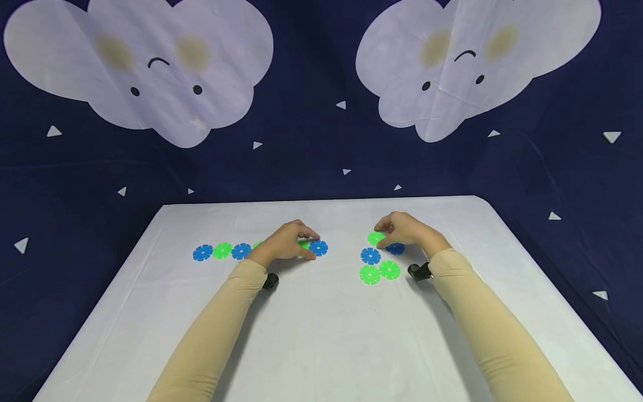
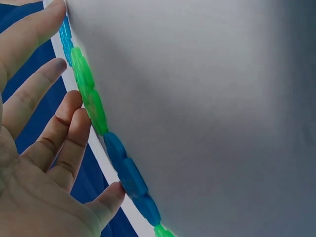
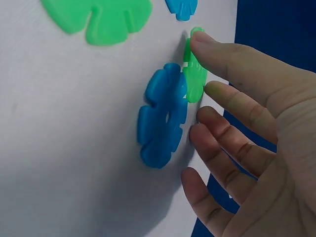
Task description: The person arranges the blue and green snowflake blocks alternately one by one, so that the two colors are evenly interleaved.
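My left hand is over the right end of a row of flower-shaped plastic discs. Its thumb and index finger pinch the edges of the end blue disc. Beside that disc a green disc is partly covered by the hand. At a loose cluster on the right, my right hand pinches a green disc between thumb and index finger, the thumb lying against its edge. Under that hand lies a blue disc, partly hidden in the head view.
A blue disc and two green discs, one nearer and one beside it, complete the cluster. The row's left part has a blue disc, a green disc and another blue disc. A white table meets a dark blue cloth backdrop.
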Demonstrator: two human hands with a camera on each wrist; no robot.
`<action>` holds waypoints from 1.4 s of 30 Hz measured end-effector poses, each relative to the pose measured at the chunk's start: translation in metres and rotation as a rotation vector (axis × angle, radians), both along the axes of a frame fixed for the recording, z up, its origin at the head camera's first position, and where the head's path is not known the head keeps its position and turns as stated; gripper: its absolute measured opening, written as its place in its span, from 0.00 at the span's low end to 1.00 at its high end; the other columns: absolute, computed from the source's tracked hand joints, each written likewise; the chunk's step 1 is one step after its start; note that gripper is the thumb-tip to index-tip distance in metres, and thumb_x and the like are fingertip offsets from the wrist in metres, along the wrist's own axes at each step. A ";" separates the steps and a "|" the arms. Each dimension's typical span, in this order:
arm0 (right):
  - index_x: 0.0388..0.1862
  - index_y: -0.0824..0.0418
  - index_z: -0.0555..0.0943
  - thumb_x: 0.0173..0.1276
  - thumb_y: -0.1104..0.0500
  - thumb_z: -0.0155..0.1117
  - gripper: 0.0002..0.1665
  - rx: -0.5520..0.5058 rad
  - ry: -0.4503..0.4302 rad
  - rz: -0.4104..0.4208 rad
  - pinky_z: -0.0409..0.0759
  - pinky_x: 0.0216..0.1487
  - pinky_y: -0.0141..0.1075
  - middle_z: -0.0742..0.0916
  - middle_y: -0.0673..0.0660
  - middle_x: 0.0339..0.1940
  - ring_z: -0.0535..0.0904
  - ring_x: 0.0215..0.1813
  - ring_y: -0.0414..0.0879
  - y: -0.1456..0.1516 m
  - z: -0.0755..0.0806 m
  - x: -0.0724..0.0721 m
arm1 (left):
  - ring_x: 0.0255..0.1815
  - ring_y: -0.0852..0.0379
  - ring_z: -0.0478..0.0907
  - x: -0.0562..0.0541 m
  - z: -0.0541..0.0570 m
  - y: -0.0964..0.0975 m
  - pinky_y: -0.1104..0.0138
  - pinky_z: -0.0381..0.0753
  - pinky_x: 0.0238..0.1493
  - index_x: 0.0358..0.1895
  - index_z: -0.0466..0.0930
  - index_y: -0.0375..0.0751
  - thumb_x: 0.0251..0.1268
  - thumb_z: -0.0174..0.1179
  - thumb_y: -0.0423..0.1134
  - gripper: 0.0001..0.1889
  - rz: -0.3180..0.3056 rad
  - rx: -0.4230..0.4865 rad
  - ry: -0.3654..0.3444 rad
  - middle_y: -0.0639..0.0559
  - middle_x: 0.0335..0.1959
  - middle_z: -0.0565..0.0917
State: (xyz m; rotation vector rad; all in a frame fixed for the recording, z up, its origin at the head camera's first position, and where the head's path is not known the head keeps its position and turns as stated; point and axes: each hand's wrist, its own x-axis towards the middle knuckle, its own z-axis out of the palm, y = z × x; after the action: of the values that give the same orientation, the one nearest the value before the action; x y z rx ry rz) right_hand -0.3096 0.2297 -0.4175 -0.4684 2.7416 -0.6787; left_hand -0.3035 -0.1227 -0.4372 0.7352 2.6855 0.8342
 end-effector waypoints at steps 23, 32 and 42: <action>0.61 0.64 0.87 0.64 0.57 0.83 0.28 -0.007 0.022 -0.029 0.79 0.71 0.56 0.90 0.63 0.59 0.82 0.63 0.59 -0.002 -0.005 -0.001 | 0.66 0.47 0.77 0.001 0.000 0.009 0.47 0.76 0.72 0.63 0.90 0.59 0.61 0.81 0.50 0.25 0.041 -0.074 0.017 0.50 0.63 0.80; 0.58 0.65 0.85 0.63 0.57 0.83 0.28 -0.009 -0.005 -0.013 0.79 0.70 0.55 0.89 0.63 0.56 0.81 0.61 0.58 -0.001 -0.003 -0.005 | 0.66 0.47 0.76 0.000 0.001 0.009 0.46 0.76 0.71 0.62 0.90 0.60 0.63 0.80 0.49 0.23 0.040 -0.084 0.009 0.51 0.63 0.80; 0.57 0.61 0.77 0.63 0.60 0.83 0.29 -0.092 -0.023 -0.042 0.81 0.53 0.43 0.86 0.60 0.47 0.80 0.47 0.51 0.001 -0.003 -0.004 | 0.66 0.46 0.76 0.000 0.002 0.009 0.47 0.76 0.71 0.62 0.90 0.59 0.63 0.80 0.48 0.23 0.044 -0.059 -0.014 0.50 0.63 0.81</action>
State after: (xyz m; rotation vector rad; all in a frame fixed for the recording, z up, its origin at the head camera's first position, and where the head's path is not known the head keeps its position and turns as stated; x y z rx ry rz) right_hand -0.3134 0.2309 -0.4201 -0.4207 2.7141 -0.8190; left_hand -0.3038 -0.1139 -0.4355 0.6568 2.7103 0.7643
